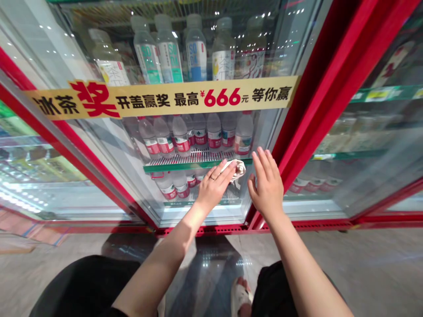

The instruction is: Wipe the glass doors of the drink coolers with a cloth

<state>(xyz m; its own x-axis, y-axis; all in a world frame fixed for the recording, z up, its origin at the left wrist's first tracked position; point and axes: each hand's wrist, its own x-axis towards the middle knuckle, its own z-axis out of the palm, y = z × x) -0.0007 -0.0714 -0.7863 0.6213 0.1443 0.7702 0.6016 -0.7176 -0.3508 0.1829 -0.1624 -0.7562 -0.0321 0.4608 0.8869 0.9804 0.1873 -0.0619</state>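
My left hand (214, 182) presses a crumpled white cloth (239, 169) against the glass door (198, 154) of a red-framed drinks fridge. A ring shows on one of its fingers, and the fingers cover part of the cloth. My right hand (267, 182) is beside it with fingers stretched out, close to the door's right side; nothing is in it. Whether its palm touches the glass, I cannot tell. Behind the glass, water bottles (181, 138) with red labels stand on a green-edged shelf (198, 165).
A yellow banner (158, 100) with red and black characters runs across the door. Soda bottles (196, 48) stand on the shelf above it. A thick red frame (333, 92) separates this fridge from the right one. Flat boxes (29, 226) lie on the floor at left.
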